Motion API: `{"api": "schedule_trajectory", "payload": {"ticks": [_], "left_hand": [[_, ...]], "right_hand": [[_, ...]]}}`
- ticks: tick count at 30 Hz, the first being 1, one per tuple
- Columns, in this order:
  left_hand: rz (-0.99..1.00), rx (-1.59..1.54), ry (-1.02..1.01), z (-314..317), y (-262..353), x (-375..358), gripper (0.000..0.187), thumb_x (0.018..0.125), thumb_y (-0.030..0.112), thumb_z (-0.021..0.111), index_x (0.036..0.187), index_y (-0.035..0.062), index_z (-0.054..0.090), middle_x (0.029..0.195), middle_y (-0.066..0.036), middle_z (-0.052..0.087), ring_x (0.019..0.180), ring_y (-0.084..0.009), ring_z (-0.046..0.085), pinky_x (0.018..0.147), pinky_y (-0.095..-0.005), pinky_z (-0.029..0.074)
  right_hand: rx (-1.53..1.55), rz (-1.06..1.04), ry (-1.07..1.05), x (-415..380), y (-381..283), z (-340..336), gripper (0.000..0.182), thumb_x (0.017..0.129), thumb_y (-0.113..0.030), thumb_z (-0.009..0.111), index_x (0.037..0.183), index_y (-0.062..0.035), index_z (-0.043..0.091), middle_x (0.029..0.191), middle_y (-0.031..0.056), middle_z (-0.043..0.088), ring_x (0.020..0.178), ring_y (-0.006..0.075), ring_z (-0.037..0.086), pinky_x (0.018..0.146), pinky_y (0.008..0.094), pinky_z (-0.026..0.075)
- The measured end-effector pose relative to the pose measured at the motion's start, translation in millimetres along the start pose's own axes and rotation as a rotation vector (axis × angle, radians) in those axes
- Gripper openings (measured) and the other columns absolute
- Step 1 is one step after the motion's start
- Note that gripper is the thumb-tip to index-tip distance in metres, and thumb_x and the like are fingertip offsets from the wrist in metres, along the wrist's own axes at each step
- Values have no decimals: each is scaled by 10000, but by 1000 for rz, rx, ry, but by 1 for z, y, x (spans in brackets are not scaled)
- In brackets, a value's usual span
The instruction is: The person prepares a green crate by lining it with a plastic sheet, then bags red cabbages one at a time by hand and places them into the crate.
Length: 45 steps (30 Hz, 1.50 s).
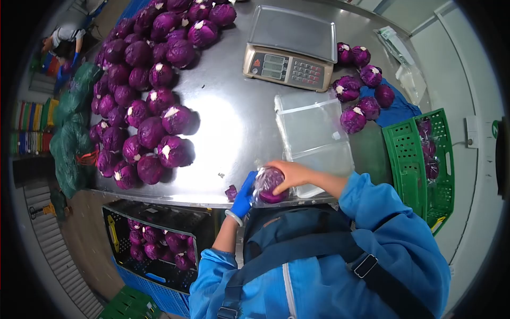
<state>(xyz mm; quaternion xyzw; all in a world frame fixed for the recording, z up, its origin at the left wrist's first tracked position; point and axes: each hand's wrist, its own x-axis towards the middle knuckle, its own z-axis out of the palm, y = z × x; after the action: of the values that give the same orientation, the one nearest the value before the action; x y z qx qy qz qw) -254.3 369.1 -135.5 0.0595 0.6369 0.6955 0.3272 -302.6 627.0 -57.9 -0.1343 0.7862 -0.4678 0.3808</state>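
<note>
A red cabbage (268, 187) in a clear plastic bag is at the table's near edge, between my hands. My right hand (293, 174), bare, is closed over its top and right side. On its left, my left hand (245, 197), in a blue glove, grips the bag against the cabbage; some of its fingers are hidden. A small piece of purple leaf (231, 192) lies just left of the glove. Flat clear plastic bags (314, 127) are stacked beyond my right hand, partly under my forearm.
Many red cabbages (151, 133) cover the table's left side. A digital scale (289, 50) stands at the back, with several cabbages (348, 87) to its right. A green crate (406, 159) holds bagged cabbages at right. A black crate (122, 226) of cabbages sits below left. Another person (68, 37) is far left.
</note>
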Motion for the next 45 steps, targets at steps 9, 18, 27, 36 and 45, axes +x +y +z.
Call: {"api": "schedule_trajectory", "payload": {"ticks": [9, 18, 27, 36, 45], "left_hand": [[-146, -112, 228, 92, 113, 26, 250, 947, 302, 560, 1022, 72, 622, 695, 48, 496, 615, -54, 429, 579, -218, 353], [147, 110, -345, 274, 191, 47, 599, 980, 397, 443, 1393, -36, 415, 1301, -157, 545, 900, -180, 614, 866, -299, 442], [-61, 222, 24, 235, 98, 82, 253, 878, 41, 598, 1120, -22, 643, 1121, -101, 655, 849, -138, 595, 745, -267, 490], [298, 1012, -180, 212, 17, 102, 275, 736, 191, 755, 970, 84, 660, 956, -127, 615, 947, -325, 579, 831, -408, 457], [208, 738, -18, 183, 24, 119, 162, 900, 82, 545, 1057, 66, 580, 890, -123, 678, 839, -284, 672, 728, -364, 522]], "right_hand": [[1397, 76, 91, -103, 39, -24, 722, 923, -552, 513, 1437, -83, 321, 1338, 124, 513, 1196, 214, 531, 941, 402, 485], [1892, -391, 847, -344, 100, -59, 559, 872, -440, 630, 1314, -113, 527, 1279, 89, 596, 1166, 258, 572, 1065, 476, 399], [1456, -499, 1491, -580, 251, -74, 570, 937, -542, 457, 1326, -127, 497, 1288, 129, 564, 1162, 305, 566, 1005, 518, 437], [960, 476, 1422, -600, 373, -78, 575, 925, -425, 549, 1381, -90, 446, 1371, 126, 502, 1213, 312, 511, 1014, 448, 414], [-483, -117, 1024, -322, 55, -80, 219, 841, -139, 589, 1017, -15, 634, 1038, 161, 633, 956, 323, 604, 860, 421, 482]]}}
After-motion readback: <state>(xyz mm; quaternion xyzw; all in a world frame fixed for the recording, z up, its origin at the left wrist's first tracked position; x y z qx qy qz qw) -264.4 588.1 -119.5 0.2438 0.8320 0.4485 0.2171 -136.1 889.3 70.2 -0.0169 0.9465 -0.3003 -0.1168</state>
